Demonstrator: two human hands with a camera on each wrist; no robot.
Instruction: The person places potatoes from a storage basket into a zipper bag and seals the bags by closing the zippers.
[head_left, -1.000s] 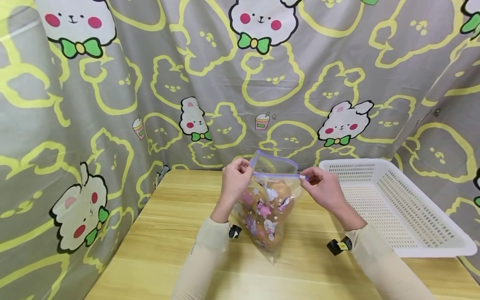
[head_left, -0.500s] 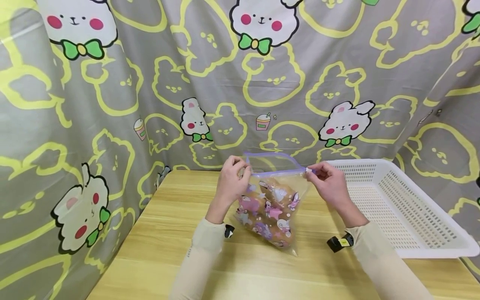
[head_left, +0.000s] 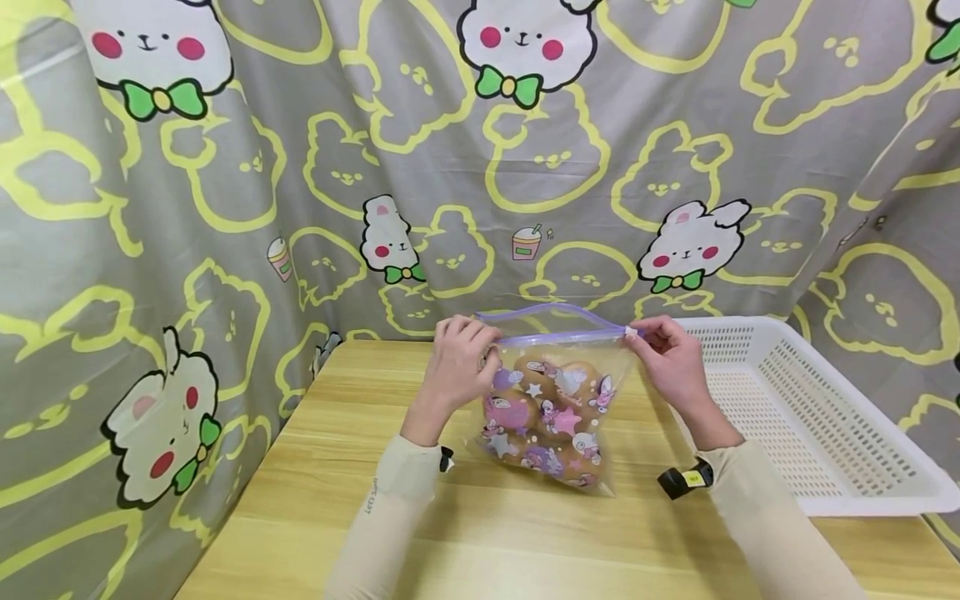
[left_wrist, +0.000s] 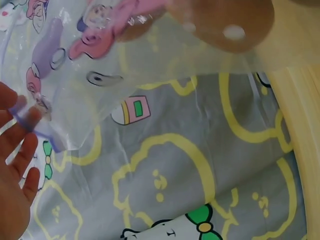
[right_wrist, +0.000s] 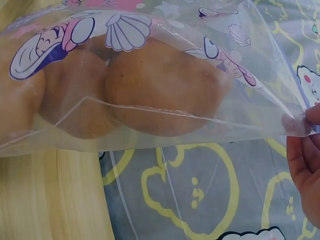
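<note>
A clear zip bag (head_left: 555, 408) printed with pink and purple cartoon figures, stars and shells hangs spread between both hands over the table. Its purple-edged mouth gapes at the top. Inside lie several smooth, round, orange-brown things (right_wrist: 155, 87), pressed side by side. My left hand (head_left: 457, 367) holds the bag's upper left corner between thumb and fingers; in the left wrist view, fingertips (left_wrist: 30, 117) show behind the see-through film. At the upper right corner my right hand (head_left: 671, 362) pinches the purple strip right by the small white slider (head_left: 631, 333).
A white slotted plastic basket (head_left: 885, 437) stands on the right of the wooden table (head_left: 300, 500), just beyond the right forearm. A grey curtain (head_left: 450, 150) with yellow outlines and bunny prints hangs behind the table and along its left side.
The hands have moved apart, left hand leftward and right hand rightward. The bag's top has stretched wider and straighter, and the bag has turned flatter toward the head camera.
</note>
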